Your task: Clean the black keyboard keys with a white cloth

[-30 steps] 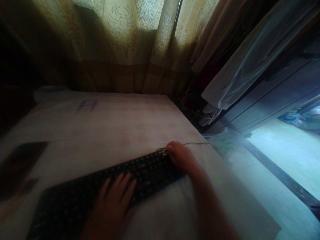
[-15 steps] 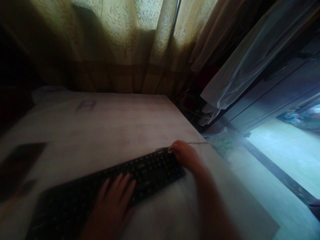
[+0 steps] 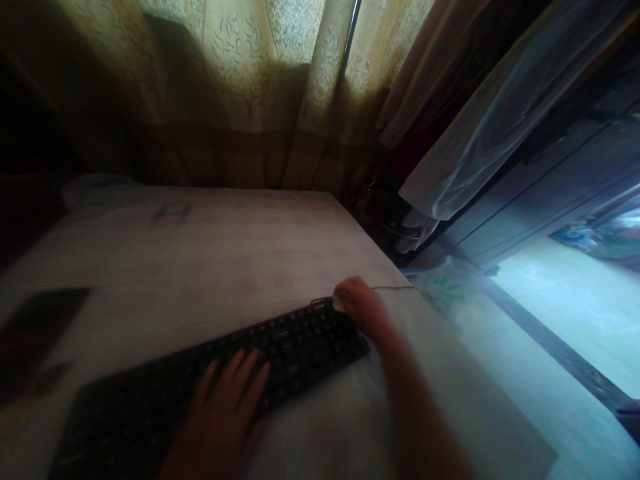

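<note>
A black keyboard [image 3: 300,340] lies slanted across a surface covered with a white cloth [image 3: 225,247]. My left hand [image 3: 225,407] rests flat on the keys near the middle, fingers stretched out and holding nothing. At the keyboard's far right corner, my right hand [image 3: 363,307] has its fingers curled down, pinched on something small and pale that I cannot make out. A thin cable [image 3: 395,288] runs from that hand to the right, towards the edge of the surface.
A flat dark object [image 3: 35,330] lies on the cloth at the left. Patterned curtains [image 3: 250,87] hang behind the surface. A pale sheer cloth [image 3: 490,127] hangs at the right, above a lit floor [image 3: 575,300]. The surface's right edge drops off beside my right arm.
My right hand has shifted slightly along the keyboard's far corner. The left hand has stayed flat on the keys. The view has drifted a little.
</note>
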Motion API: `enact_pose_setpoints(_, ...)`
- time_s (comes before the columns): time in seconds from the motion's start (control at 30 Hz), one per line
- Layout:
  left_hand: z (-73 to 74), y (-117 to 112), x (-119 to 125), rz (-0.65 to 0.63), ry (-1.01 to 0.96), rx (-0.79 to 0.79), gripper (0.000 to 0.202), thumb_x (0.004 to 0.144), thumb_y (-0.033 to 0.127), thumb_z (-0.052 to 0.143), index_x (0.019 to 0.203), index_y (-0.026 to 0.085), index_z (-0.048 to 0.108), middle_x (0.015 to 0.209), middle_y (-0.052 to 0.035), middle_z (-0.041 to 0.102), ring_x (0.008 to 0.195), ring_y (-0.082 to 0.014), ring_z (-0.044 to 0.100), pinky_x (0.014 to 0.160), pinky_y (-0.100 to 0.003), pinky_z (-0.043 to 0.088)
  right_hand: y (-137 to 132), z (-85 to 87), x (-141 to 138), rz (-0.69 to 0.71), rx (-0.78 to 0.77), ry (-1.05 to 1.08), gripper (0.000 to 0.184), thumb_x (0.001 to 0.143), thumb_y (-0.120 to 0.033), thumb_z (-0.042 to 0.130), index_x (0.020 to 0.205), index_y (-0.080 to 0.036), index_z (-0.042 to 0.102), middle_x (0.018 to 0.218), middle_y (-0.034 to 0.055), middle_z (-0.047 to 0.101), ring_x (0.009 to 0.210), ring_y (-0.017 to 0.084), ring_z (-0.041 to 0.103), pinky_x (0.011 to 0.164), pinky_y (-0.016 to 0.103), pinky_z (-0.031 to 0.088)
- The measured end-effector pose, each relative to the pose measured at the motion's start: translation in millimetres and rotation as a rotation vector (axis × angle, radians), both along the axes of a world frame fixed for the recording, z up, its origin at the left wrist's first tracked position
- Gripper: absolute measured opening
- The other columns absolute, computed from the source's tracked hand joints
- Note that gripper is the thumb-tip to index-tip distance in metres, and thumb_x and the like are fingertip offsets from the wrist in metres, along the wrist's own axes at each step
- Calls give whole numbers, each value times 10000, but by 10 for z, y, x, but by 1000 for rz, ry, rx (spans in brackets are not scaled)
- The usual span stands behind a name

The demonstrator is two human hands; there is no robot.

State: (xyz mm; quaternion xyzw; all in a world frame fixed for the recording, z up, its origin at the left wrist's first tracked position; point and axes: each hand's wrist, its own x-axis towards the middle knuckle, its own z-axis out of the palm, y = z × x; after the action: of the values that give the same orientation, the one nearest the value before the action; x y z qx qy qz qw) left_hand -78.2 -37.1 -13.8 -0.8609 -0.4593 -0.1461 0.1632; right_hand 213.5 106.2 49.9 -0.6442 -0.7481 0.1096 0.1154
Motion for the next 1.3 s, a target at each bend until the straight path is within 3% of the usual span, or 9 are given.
enact_pose_setpoints(0.1,-4,4,3,0,8,9,494,948,404,411,1387,219,541,1422,-96,593,1289,-291,531,1150,-507,202,-19,-1,65,45,-19,12,209,885,-100,571,958,-222,724,1100,61,663,924,196,642,803,300,458)
enact_pose_setpoints(0.23,8,17,8,-9,13,34,495,937,409,422,1368,206,556,1403,-108,607,1277,-296,538,1149,-508,203,-66,19,128,117,-42,32,236,858,-128,642,1059,-225,718,1089,57,684,971,198,648,859,301,472)
enact_pose_setpoints(0.53,30,28,13,-29,10,62,500,926,413,448,1349,178,574,1383,-132,619,1250,-308,554,1149,-520,191,18,-20,161,90,-14,6,335,805,-2,554,964,-208,766,1016,77,707,932,213,649,836,323,478)
enact_pose_setpoints(0.67,52,29,20,-26,18,60,497,932,416,438,1340,172,582,1368,-130,631,1241,-304,559,1157,-522,175,-4,6,79,114,-5,19,328,813,-15,558,989,-196,768,1028,89,707,938,222,646,851,335,485)
enact_pose_setpoints(0.83,38,25,21,-18,18,52,493,930,419,438,1339,185,581,1373,-123,629,1254,-297,549,1159,-517,181,-56,-3,-103,224,-18,81,413,781,28,549,993,-251,767,1058,36,712,993,191,642,912,301,477)
enact_pose_setpoints(1.0,26,37,19,-26,9,66,486,926,417,449,1333,191,589,1367,-121,632,1247,-302,553,1146,-514,196,-28,-34,-21,147,1,129,347,800,-3,541,990,-194,760,1039,106,705,985,260,650,900,416,498)
enact_pose_setpoints(1.17,7,59,14,-36,3,83,474,912,384,462,1323,192,599,1349,-120,646,1216,-305,579,1116,-506,235,-74,57,-9,210,15,278,405,817,-146,649,1215,-225,660,1229,89,653,1137,238,618,982,395,491)
enact_pose_setpoints(1.3,80,50,-7,-32,-37,74,506,915,439,494,1362,212,565,1368,-102,636,1222,-294,586,1104,-486,289,-206,157,-158,391,-115,648,469,820,-264,681,1283,-268,613,1341,66,612,1238,241,565,1035,410,459)
